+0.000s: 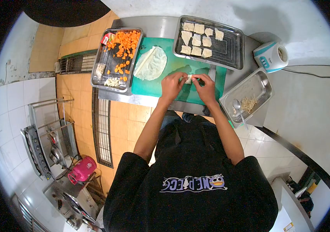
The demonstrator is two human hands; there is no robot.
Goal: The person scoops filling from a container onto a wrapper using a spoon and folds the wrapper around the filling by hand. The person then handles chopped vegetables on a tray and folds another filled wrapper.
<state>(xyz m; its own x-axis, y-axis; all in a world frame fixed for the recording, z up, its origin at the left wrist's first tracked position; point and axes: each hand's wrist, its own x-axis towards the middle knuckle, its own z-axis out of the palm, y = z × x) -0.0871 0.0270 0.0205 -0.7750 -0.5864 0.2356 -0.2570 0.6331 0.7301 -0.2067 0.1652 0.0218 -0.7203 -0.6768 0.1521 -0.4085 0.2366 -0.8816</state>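
Over the green cutting board (pixel 149 89), my left hand (pixel 171 86) and my right hand (pixel 206 89) pinch a small pale piece of dough wrapper (pixel 189 79) between them. The fingertips partly cover it, so any filling inside cannot be made out. Left of my hands, a large thin round wrapper (pixel 154 65) lies on the board with one edge folded over. A knife (pixel 212 72) rests on the board just beyond my right hand. Behind, a metal tray (pixel 230 50) holds several flat squarish pale pieces (pixel 196 40) laid in rows.
At the left, a metal tray (pixel 94 79) carries chopped carrots (pixel 124 42) and small pale heaps. A deep metal pan (pixel 263 83) at the right holds shredded filling (pixel 248 103) and a spoon (pixel 237 105). A white-and-teal appliance (pixel 271 57) stands behind it. A pink gas cylinder (pixel 83 168) sits lower left.
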